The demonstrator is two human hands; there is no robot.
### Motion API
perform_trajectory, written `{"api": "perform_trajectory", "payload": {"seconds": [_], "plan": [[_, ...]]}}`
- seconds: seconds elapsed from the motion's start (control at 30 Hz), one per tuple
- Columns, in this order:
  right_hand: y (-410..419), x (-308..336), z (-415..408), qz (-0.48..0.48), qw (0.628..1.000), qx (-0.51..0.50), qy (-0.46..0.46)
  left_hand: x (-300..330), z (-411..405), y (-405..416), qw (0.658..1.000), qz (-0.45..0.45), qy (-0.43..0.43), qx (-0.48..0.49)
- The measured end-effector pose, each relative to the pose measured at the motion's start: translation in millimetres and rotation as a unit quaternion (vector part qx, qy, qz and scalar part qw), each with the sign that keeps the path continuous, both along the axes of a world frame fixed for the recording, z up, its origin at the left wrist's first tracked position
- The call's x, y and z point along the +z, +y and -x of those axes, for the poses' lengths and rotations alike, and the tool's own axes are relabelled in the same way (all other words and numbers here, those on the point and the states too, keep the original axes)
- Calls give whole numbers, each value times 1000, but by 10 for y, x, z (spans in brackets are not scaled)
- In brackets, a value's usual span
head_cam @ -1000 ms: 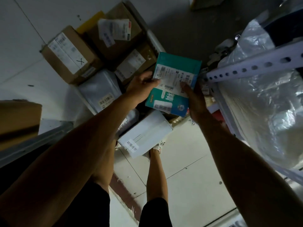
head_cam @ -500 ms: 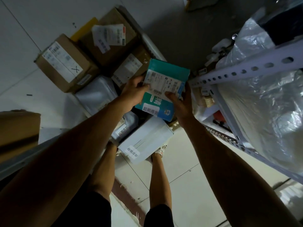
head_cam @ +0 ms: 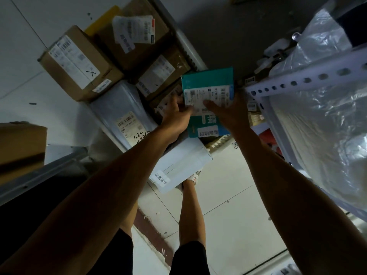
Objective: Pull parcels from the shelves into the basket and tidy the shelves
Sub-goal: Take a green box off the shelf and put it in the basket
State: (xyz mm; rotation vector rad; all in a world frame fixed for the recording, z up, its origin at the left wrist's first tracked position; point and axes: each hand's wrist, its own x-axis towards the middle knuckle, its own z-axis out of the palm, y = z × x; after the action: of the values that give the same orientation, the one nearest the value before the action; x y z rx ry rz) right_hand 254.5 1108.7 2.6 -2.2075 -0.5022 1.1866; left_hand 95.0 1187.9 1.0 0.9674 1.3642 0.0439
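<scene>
A teal parcel (head_cam: 208, 82) with a white shipping label is held between both my hands over a pile of parcels below. My left hand (head_cam: 175, 116) grips its left edge, thumb on the label. My right hand (head_cam: 228, 112) holds the right side, with the thumb lying across the label. Under it lie brown cartons (head_cam: 77, 64), a grey plastic mailer (head_cam: 119, 112) and a white box (head_cam: 180, 165). The basket's wall is mostly hidden by parcels.
A white perforated shelf rail (head_cam: 309, 78) runs at the right, with clear plastic-wrapped goods (head_cam: 321, 124) on the shelf. Another carton (head_cam: 19, 143) sits on a shelf edge at the left. My legs and a shoe (head_cam: 195, 175) stand on the tiled floor.
The teal parcel has moved down and away from me, toward the parcel pile, with both hands still on it. The view has shifted slightly.
</scene>
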Motion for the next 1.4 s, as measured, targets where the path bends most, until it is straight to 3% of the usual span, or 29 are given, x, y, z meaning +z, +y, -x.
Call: {"api": "perform_trajectory", "payload": {"seconds": [0.17, 0.27, 0.43, 0.57, 0.7, 0.9, 1.03, 1.4], "plan": [[167, 151, -90, 40, 987, 96, -121, 34, -72, -92, 995, 38, -54, 79], [249, 182, -174, 75, 976, 165, -122, 29, -66, -228, 989, 47, -104, 97], [121, 173, -246, 132, 949, 267, -106, 12, 15, -621, 984, 100, -108, 97], [-243, 60, -213, 124, 959, 248, -50, -221, 90, -921, 998, 49, -21, 28], [-461, -108, -224, 115, 964, 232, -57, -351, 76, -995, 996, -14, 69, -60], [-472, -302, -175, 114, 965, 231, -55, -462, 42, -986, 996, 70, 42, 26], [-470, -368, -223, 127, 957, 245, -84, -540, -19, -971, 995, 70, 65, 22], [-434, -264, -81, 224, 911, 283, -198, -533, 111, -878, 974, -17, 170, -151]]}}
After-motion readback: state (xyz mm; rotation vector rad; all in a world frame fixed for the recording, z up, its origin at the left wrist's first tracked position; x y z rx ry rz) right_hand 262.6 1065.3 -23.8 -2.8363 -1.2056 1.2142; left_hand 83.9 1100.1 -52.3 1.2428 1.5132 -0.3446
